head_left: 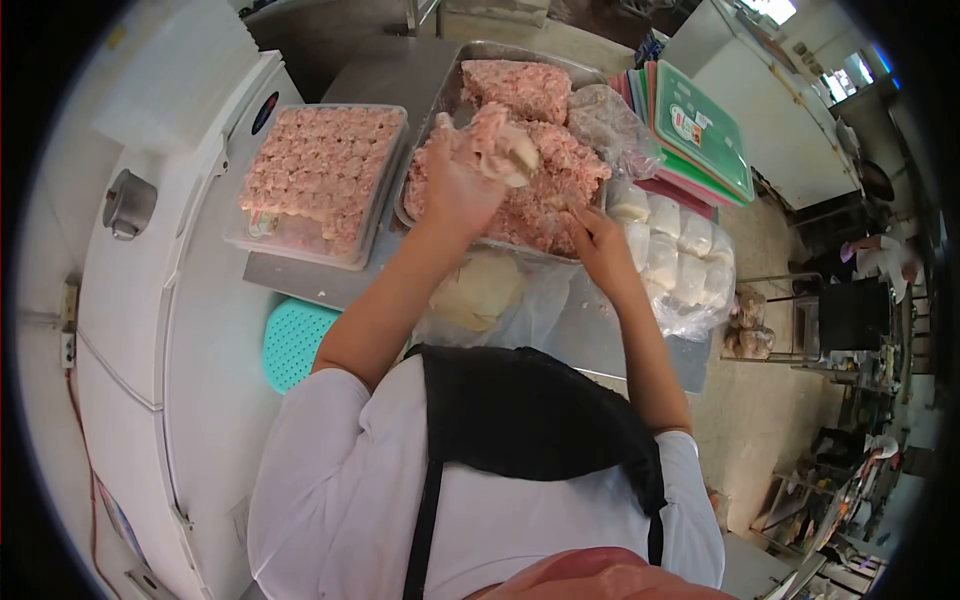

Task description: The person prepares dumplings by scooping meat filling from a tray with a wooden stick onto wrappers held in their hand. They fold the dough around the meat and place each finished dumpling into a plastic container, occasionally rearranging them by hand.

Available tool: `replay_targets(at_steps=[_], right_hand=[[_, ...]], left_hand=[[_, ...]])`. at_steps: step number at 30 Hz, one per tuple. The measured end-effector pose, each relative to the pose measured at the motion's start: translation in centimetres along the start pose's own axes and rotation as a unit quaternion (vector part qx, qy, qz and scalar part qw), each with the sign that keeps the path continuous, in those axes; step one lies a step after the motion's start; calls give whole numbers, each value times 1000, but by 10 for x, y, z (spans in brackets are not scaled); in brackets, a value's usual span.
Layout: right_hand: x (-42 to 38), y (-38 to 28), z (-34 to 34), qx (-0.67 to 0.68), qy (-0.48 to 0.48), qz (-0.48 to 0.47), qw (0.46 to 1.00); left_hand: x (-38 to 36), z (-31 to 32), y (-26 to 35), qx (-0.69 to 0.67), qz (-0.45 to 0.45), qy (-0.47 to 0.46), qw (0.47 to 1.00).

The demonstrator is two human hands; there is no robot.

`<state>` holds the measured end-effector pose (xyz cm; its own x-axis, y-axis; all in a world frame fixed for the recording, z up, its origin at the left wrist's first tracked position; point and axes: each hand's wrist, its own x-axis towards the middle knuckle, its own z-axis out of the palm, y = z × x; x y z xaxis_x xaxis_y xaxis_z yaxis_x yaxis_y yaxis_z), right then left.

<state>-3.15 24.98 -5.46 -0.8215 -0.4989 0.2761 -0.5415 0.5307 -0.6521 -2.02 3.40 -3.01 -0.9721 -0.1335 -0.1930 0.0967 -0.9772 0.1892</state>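
My left hand [458, 190] is raised over the near left part of a metal tray [448, 100], closed round a dumpling [512, 160]: a pale wrapper with pink minced meat on it. Minced meat [570, 160] lies heaped in the tray. At the tray's near right edge is my right hand [597, 238], its fingers pinched together at the meat; what they hold, if anything, I cannot make out. Just in front of the tray, a stack of round pale wrappers [480, 290] rests on clear plastic. On the left, a plastic box [388, 190] holds rows of filled dumplings.
Right of the tray are bagged white packs [680, 250], a crumpled plastic bag [610, 125] and stacked coloured lids [700, 125]. A turquoise perforated stool [297, 345] stands below the steel table [300, 280]. A white freezer [210, 330] lines the left side. Another person [885, 262] is far right.
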Motion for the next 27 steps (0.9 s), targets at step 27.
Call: replay_targets(at_steps=[27], right_hand=[[1,32,-83,284,-178,154,930]], left_hand=[[-17,17,-20,764,243,-142,580]])
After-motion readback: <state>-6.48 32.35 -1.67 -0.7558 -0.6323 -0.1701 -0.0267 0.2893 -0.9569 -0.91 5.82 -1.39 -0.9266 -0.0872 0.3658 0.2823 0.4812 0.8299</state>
